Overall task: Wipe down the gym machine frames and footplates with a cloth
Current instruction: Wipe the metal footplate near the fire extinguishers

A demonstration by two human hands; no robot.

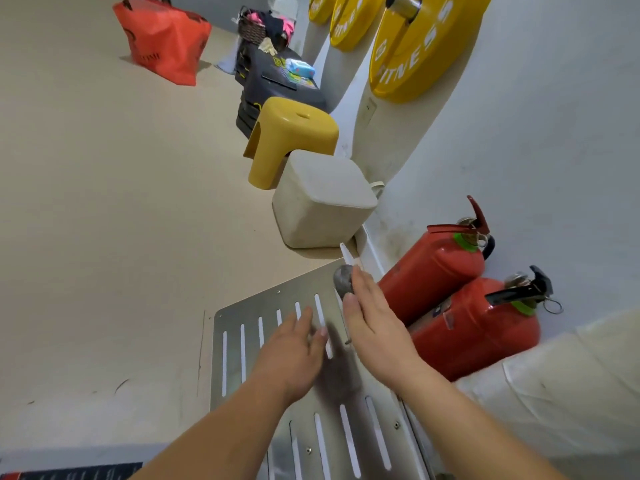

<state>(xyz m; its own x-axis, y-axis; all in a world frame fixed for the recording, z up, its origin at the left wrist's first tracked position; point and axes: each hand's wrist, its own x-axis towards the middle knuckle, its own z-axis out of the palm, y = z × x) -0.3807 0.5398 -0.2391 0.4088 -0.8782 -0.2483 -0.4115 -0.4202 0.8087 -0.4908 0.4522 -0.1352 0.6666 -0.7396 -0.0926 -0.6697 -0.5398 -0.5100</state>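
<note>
Head view, left hand (294, 351): my fingers lie straight and flat on the footplate (263, 308), slightly blurred.
Head view, right hand (375, 325): my thumb and fingers pinch the cloth (343, 280); this hand is just beside my left, apart from it.
Cloth: a small grey wad at the plate's far right corner.
Footplate: bare metal with white strips, under both my hands.
Fire extinguishers (438, 268): two red ones lying just right of the plate, against the wall (554, 168).

Beige floor (104, 202) fills the left of the frame. A white wall (554, 133) runs up the right, with yellow plates (412, 53) at the top. Along its foot stand two red extinguishers (460, 327), a pale bin (322, 199), a yellow stool (291, 140) and a black case (277, 84). A red bag (162, 39) sits upper left.
</note>
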